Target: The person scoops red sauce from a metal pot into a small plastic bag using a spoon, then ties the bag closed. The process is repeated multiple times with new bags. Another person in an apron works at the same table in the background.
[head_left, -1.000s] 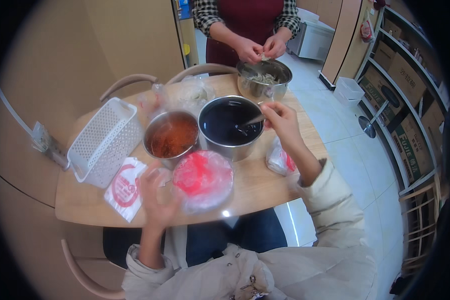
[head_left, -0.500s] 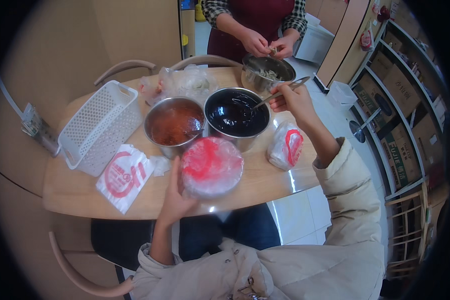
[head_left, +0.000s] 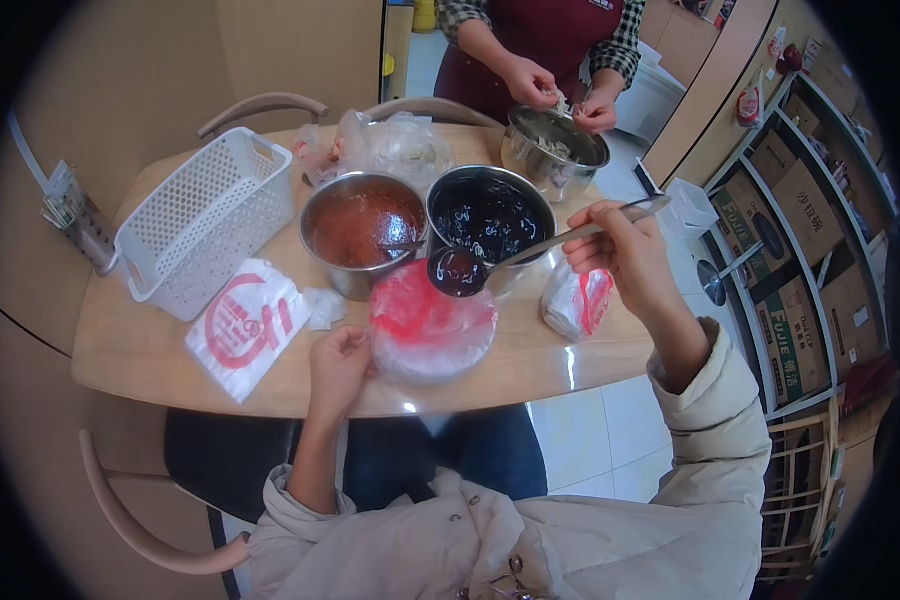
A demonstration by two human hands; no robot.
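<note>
In my right hand (head_left: 622, 245) is the handle of a metal ladle (head_left: 545, 245), its bowl full of dark liquid. The ladle's bowl is over the far edge of a round bowl wrapped in a red-and-white plastic bag (head_left: 435, 335). My left hand (head_left: 338, 365) has curled fingers at the left edge of this bagged bowl and seems to grip it there. Just beyond stands a steel pot of dark liquid (head_left: 553, 228). Left of it is a steel pot of reddish-brown sauce (head_left: 355, 225), with a utensil handle in it.
A white perforated basket (head_left: 205, 235) and a flat printed plastic bag (head_left: 245, 335) lie to the left. A bundled bag (head_left: 577, 303) sits at right. Clear bags (head_left: 400, 150) lie at the back. Across the table, a person's hands (head_left: 570, 100) work over a steel bowl (head_left: 515, 155).
My right hand has lifted the ladle out of the dark pot and brought it nearer, over the bagged bowl. My left fingers have curled in at the bowl's edge.
</note>
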